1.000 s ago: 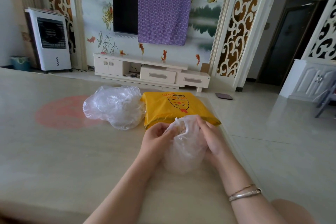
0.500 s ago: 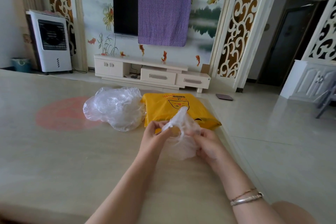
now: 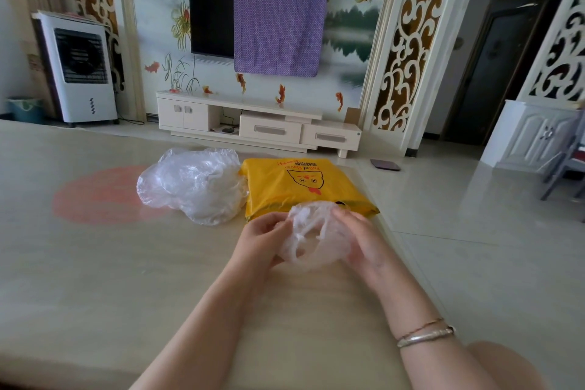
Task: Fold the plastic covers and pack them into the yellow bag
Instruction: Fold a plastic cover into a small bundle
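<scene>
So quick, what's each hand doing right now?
Left hand: pinching the clear plastic cover.
Right hand: fingers curled round the same cover's other side.

Home living rm; TV; TV cabinet

Bright daylight, glossy floor glare, wide-angle edge distortion.

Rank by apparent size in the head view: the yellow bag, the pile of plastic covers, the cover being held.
1. yellow bag
2. pile of plastic covers, nearly the bag's size, so these two are uncertain
3. cover held in the left hand and right hand, clearly smallest, though nearest
</scene>
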